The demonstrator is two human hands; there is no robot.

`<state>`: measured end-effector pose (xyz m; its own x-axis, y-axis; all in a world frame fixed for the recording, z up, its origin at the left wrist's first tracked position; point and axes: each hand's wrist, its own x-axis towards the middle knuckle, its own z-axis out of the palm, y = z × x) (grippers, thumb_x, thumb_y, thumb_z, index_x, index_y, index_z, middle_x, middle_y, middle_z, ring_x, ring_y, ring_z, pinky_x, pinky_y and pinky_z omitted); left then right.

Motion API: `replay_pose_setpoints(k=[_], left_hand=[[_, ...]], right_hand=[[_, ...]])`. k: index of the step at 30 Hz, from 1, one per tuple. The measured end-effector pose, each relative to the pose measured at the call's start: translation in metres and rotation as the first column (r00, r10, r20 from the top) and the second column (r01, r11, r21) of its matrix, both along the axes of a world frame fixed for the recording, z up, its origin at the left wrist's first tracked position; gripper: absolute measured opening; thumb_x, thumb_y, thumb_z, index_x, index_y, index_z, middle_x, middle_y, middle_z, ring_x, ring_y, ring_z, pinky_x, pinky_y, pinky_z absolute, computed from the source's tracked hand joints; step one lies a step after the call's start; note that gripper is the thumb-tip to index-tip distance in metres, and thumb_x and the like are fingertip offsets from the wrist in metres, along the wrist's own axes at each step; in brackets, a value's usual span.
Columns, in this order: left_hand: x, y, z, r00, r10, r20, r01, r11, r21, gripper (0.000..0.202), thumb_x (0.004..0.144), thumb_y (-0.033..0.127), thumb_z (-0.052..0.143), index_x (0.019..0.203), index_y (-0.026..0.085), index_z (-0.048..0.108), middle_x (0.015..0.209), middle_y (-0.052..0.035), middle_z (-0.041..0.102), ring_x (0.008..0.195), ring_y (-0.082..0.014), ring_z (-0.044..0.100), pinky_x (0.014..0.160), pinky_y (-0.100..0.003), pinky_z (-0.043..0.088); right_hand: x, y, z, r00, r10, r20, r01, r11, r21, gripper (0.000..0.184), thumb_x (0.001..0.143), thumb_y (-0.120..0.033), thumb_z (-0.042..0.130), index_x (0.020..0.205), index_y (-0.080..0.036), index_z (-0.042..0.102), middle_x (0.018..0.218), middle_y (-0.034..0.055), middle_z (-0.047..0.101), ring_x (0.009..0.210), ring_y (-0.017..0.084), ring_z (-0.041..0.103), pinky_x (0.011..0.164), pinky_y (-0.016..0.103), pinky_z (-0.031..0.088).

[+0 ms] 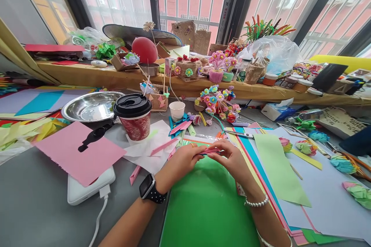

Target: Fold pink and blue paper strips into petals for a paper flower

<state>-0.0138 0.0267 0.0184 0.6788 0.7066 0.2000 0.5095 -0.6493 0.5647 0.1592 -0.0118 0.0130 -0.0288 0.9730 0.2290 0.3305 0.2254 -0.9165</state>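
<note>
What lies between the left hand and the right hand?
Pink paper in thin layers, held by both the left hand and the right hand; the head view shows it.

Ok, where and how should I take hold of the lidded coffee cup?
I'd wrap the patterned red wall of the coffee cup, below its black lid, from the near right. It stands on its base and narrows downward, so the wall should hold steadier than the lid. The metal basin crowds its far left; flat white paper lies in front.
</note>
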Motion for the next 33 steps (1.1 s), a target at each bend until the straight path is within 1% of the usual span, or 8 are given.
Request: replay_pose_setpoints(k=[4,10,13,17,20,24,29,33], left_hand=[[0.000,0.002,-0.008,0.997,0.018,-0.080,-0.011,0.996,0.084,0.031,0.081,0.018,0.039,0.107,0.019,0.054,0.084,-0.0067,0.059,0.079,-0.0184,0.053,0.068,-0.027,0.041],[0.003,0.004,-0.012,0.998,0.027,-0.057,-0.018,0.988,0.150,0.039,0.080,0.015,0.040,0.118,0.017,0.045,0.094,-0.0096,0.058,0.086,-0.0188,0.051,0.074,-0.030,0.042],[0.003,0.008,-0.013,0.996,0.052,-0.075,-0.038,0.985,0.169,0.031,0.078,0.016,0.045,0.107,0.017,0.056,0.090,-0.0093,0.059,0.085,-0.0198,0.052,0.074,-0.031,0.042],[0.003,0.010,-0.020,0.993,0.090,-0.072,-0.076,0.982,0.171,0.022,0.077,0.019,0.048,0.093,0.017,0.064,0.089,-0.0092,0.059,0.084,-0.0201,0.053,0.074,-0.032,0.043],[0.004,0.008,-0.027,0.997,0.048,-0.060,-0.039,0.988,0.148,0.029,0.079,0.013,0.042,0.102,0.018,0.059,0.105,-0.0108,0.057,0.094,-0.0205,0.053,0.080,-0.033,0.043],[0.005,0.003,-0.032,0.998,0.011,-0.064,-0.005,0.995,0.095,0.043,0.075,0.001,0.035,0.114,0.013,0.050,0.121,-0.0147,0.049,0.111,-0.0212,0.045,0.092,-0.037,0.037],[0.002,0.000,-0.032,0.998,0.033,-0.062,-0.029,0.997,0.065,0.047,0.074,-0.001,0.034,0.116,0.013,0.048,0.125,-0.0139,0.045,0.116,-0.0218,0.040,0.095,-0.039,0.033],[0.005,-0.001,-0.028,0.985,0.096,-0.144,-0.077,0.989,0.129,0.039,0.077,0.003,0.035,0.111,0.015,0.052,0.114,-0.0137,0.052,0.106,-0.0231,0.047,0.086,-0.039,0.040]], right_hand=[[-0.002,0.000,-0.002,0.988,-0.050,0.147,0.045,0.998,0.036,0.027,0.068,-0.029,0.063,0.095,-0.022,0.064,0.085,0.0045,0.063,0.075,0.017,0.058,0.067,0.031,0.047],[-0.004,0.001,-0.004,0.969,-0.127,0.211,0.108,0.989,0.097,0.015,0.071,-0.027,0.061,0.084,-0.024,0.069,0.080,0.0039,0.066,0.076,0.019,0.058,0.070,0.031,0.045],[-0.005,0.003,-0.012,0.963,-0.176,0.206,0.161,0.983,0.085,0.015,0.071,-0.026,0.061,0.083,-0.024,0.069,0.080,0.0035,0.066,0.077,0.019,0.058,0.072,0.032,0.044],[-0.007,0.006,-0.023,0.929,-0.203,0.311,0.185,0.979,0.084,0.011,0.069,-0.026,0.064,0.079,-0.023,0.069,0.078,0.0035,0.067,0.079,0.021,0.057,0.075,0.036,0.042],[-0.007,0.007,-0.027,0.897,-0.223,0.381,0.177,0.972,0.152,0.010,0.069,-0.026,0.064,0.077,-0.024,0.069,0.076,0.0032,0.067,0.079,0.022,0.055,0.074,0.038,0.041],[-0.006,0.007,-0.027,0.862,-0.248,0.442,0.154,0.959,0.237,0.010,0.070,-0.025,0.063,0.077,-0.023,0.069,0.075,0.0041,0.066,0.079,0.022,0.055,0.072,0.036,0.043],[-0.002,0.007,-0.025,0.818,-0.187,0.544,0.047,0.965,0.260,0.013,0.071,-0.023,0.062,0.083,-0.022,0.067,0.079,0.0045,0.064,0.076,0.020,0.057,0.068,0.032,0.046],[-0.002,0.009,-0.025,0.765,-0.172,0.620,-0.013,0.959,0.282,0.010,0.073,-0.022,0.059,0.081,-0.020,0.065,0.078,0.0049,0.062,0.073,0.019,0.057,0.065,0.031,0.046]])
